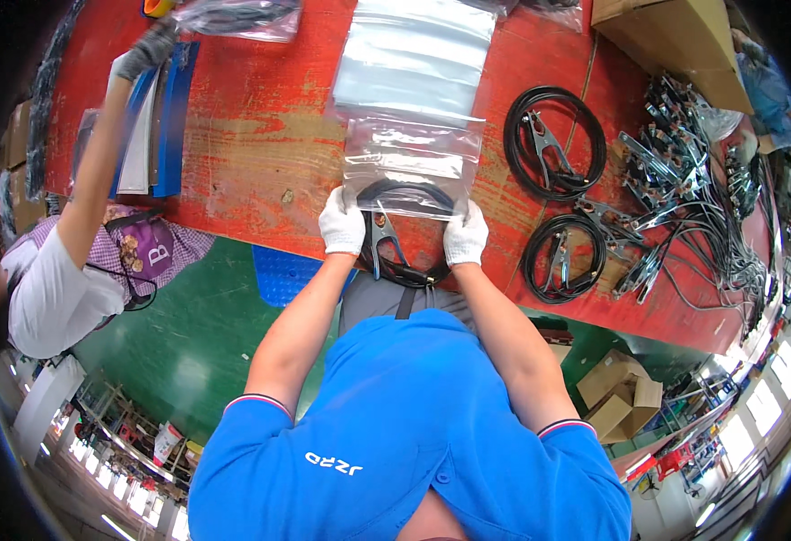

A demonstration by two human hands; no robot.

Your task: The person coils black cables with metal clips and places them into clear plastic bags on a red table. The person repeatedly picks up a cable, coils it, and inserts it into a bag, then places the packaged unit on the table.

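My left hand [341, 222], in a white glove, is closed on the left side of a clear plastic bag [413, 144] at its near edge. At the right corner of the same edge, my right hand [466, 236], gloved alike, is closed too. Between them lies a coiled black cable [406, 278] with a metal ground clamp [382, 243]. The far part of the coil shows through the plastic; its near part sticks out at the table's front edge, close to both hands. Whether the fingers also grip the cable is hidden. Beyond the bag lies a stack of flat clear bags [413, 63].
Two more cable coils with clamps [510, 135] [529, 270] lie on the red table [260, 171] to the right, beside a heap of clamps and cables [675, 153]. A cardboard box [675, 41] stands behind. At left, a co-worker's grey-gloved hand [147, 50] reaches over blue folders [172, 117].
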